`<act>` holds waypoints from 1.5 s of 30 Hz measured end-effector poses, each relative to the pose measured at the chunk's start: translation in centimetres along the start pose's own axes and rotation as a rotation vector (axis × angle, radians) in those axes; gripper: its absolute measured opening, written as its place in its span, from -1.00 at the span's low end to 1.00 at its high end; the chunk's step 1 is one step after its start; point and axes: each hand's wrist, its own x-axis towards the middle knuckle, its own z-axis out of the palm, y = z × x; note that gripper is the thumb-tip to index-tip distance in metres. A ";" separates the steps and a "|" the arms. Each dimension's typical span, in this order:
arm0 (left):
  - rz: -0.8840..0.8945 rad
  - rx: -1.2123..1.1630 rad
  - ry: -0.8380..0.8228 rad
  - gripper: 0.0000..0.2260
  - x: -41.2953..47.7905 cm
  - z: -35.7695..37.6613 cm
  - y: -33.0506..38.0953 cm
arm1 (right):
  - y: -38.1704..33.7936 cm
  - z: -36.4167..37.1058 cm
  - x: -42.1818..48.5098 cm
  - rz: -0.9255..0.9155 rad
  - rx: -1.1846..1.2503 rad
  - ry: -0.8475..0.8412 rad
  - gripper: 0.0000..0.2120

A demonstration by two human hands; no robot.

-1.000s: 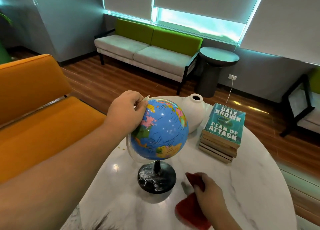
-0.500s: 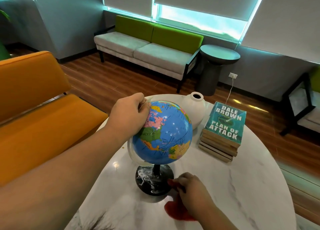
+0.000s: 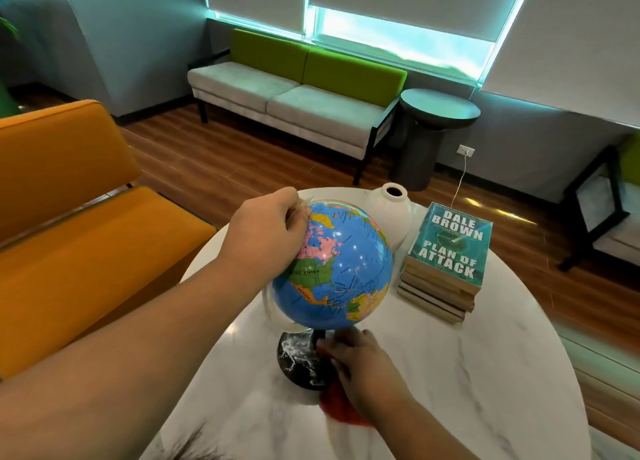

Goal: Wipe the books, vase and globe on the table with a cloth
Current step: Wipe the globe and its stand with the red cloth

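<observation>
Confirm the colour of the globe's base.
The globe's base is black with whitish flecks, seen best in the head view.

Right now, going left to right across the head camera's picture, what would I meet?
Orange sofa → left hand → globe → stack of books. The vase and the right hand with the red cloth overlap the globe, so I leave them out.

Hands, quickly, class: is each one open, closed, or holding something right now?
Left hand: curled over the top of the globe, gripping it.
Right hand: holds the red cloth against the globe's black base.
</observation>
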 end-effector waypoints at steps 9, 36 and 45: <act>0.053 -0.012 0.033 -0.80 -1.1 0.2 1.0 | 0.0 0.4 -0.6 0.020 -0.043 -0.022 -0.63; 0.094 0.157 -0.050 -0.85 0.2 1.7 4.9 | 1.0 -0.1 -2.5 0.117 0.013 0.031 -0.63; 0.084 0.187 -0.078 -0.86 0.8 1.8 5.3 | 1.3 0.0 -3.0 0.085 0.039 0.022 -0.63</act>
